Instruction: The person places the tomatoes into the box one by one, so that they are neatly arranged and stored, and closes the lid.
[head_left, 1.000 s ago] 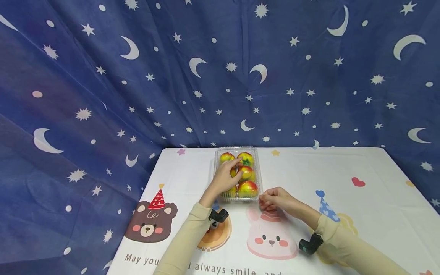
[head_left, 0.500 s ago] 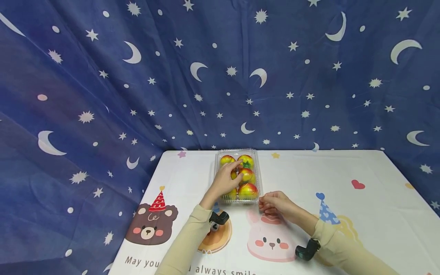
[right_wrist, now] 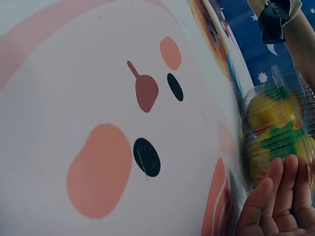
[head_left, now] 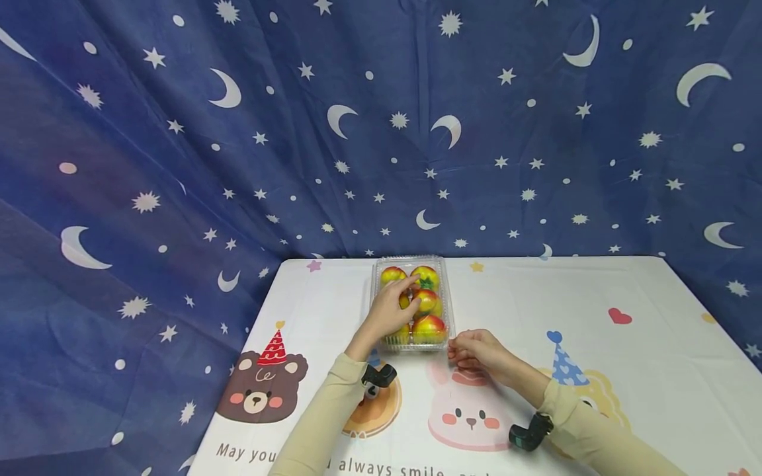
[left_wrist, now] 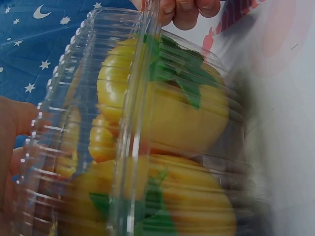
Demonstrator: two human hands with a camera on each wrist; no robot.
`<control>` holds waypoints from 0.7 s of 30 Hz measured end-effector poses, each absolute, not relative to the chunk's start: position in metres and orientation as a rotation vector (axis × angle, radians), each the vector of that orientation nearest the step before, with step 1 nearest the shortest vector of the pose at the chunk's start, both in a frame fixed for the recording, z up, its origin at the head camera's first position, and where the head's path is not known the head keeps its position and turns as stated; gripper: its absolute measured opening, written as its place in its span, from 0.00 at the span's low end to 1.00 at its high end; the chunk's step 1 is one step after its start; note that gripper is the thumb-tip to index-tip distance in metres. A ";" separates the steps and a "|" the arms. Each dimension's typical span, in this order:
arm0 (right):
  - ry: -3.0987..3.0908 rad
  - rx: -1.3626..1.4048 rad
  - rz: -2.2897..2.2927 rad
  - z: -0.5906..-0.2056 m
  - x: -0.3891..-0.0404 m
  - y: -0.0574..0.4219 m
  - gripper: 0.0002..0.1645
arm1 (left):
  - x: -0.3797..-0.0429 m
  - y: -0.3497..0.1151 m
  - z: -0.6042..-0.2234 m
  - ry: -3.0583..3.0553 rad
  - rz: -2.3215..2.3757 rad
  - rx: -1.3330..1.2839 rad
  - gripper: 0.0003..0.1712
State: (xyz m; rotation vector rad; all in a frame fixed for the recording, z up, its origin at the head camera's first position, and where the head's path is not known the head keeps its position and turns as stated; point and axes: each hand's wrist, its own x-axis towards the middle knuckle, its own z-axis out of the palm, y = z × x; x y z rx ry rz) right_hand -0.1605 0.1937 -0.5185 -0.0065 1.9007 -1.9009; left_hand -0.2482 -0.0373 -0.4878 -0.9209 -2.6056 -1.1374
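Note:
A clear plastic box [head_left: 411, 261] stands at the table's far edge, its lid down. Several yellow-red fruits [head_left: 428, 328] with green leaves show through it. My left hand [head_left: 391, 309] rests across the lid from the left, fingers spread and lightly bent. At the near right corner, my right hand [head_left: 476, 348] pinches the rim between thumb and curled fingers. The left wrist view shows those right fingertips [left_wrist: 187, 12] at the ribbed rim [left_wrist: 130, 128], with part of the left hand [left_wrist: 12, 142] beside the box. Exactly how the right thumb meets the rim is partly hidden.
A white tablecloth [head_left: 536, 291] with printed animals lies under the box. A dark blue curtain [head_left: 381, 158] with moons and stars hangs right behind the table's back edge and along the left. Black wrist cameras [head_left: 532, 432] sit on both sleeves.
The right forearm and its wrist camera have shifted slightly to the left and down. Both hands keep their places on the box. The head view has tilted a little.

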 end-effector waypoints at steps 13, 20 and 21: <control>1.906 -0.035 -1.945 -0.518 -0.159 0.189 0.11 | -0.250 -0.038 -0.491 -2.573 -1.124 -0.933 0.28; 1.999 -0.043 -1.850 -0.515 -0.164 0.194 0.15 | -0.251 -0.037 -0.479 -2.615 -1.151 -0.954 0.28; 2.041 -0.055 -1.802 -0.514 -0.166 0.196 0.17 | -0.251 -0.037 -0.477 -2.614 -1.152 -0.965 0.28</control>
